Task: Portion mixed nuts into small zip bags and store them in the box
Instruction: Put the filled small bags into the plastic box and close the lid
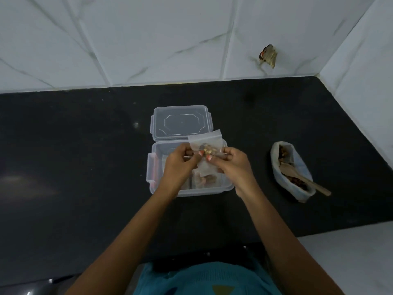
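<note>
Both hands close together over the box (152,167): left hand (177,167) and right hand (232,165) each pinch the small zip bag (205,139) with thumb and fingers, from opposite sides. Bag is held in the air with a small clump of nuts (207,150) in it; can't tell if the zip is sealed. Box is clear plastic and open, mid-counter (85,156), with a few filled bags (209,180) lying inside. Lid (180,122) lies flat just beyond the box, touching its far edge. Open pouch (301,165) of nuts sits well to the right, with a wooden spoon (306,179) resting in it, handle pointing near-right.
</note>
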`<state>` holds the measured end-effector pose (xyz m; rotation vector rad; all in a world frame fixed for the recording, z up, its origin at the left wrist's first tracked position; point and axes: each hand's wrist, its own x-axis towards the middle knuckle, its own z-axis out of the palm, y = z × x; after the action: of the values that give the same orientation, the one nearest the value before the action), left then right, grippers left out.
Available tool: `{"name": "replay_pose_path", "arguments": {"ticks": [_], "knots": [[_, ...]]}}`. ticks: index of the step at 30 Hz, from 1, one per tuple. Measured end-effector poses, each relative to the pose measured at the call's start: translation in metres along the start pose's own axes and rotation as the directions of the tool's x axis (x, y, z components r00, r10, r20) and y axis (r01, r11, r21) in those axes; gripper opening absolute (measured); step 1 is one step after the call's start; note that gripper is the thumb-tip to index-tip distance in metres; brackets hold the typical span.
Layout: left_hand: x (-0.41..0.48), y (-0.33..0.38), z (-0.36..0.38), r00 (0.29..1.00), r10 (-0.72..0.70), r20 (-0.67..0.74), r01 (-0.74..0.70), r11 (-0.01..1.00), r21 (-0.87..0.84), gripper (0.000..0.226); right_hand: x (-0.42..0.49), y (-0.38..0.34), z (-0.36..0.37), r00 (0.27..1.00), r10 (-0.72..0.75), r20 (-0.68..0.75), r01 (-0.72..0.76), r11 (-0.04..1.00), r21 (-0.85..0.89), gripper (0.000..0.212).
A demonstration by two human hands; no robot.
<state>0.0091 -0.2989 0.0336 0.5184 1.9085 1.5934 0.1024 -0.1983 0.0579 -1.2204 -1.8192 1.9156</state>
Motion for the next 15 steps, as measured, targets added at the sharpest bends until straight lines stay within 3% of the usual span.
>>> {"name": "replay_pose_path", "arguments": {"ticks": [4,9,12,15], "knots": [[0.002,-0.008,-0.021,0.997,-0.072,-0.033,0.073,0.996,0.042,0.025,-0.001,0.009,0.021,0.998,-0.029,-0.050,0.023,0.993,-0.114,0.012],[0.003,-0.014,-0.029,0.991,-0.115,-0.061,0.125,0.974,0.188,0.036,0.006,0.021,0.034,0.996,-0.034,-0.078,0.002,0.927,-0.374,0.020],[0.005,-0.022,-0.025,0.998,-0.045,-0.045,0.059,0.928,0.367,0.029,0.012,0.027,0.039,0.994,-0.071,-0.087,-0.005,0.745,-0.667,0.029],[0.008,-0.028,-0.022,1.000,-0.012,-0.011,0.016,0.838,0.545,0.010,0.018,0.030,0.044,0.994,-0.101,-0.050,0.014,0.549,-0.836,0.027]]}}
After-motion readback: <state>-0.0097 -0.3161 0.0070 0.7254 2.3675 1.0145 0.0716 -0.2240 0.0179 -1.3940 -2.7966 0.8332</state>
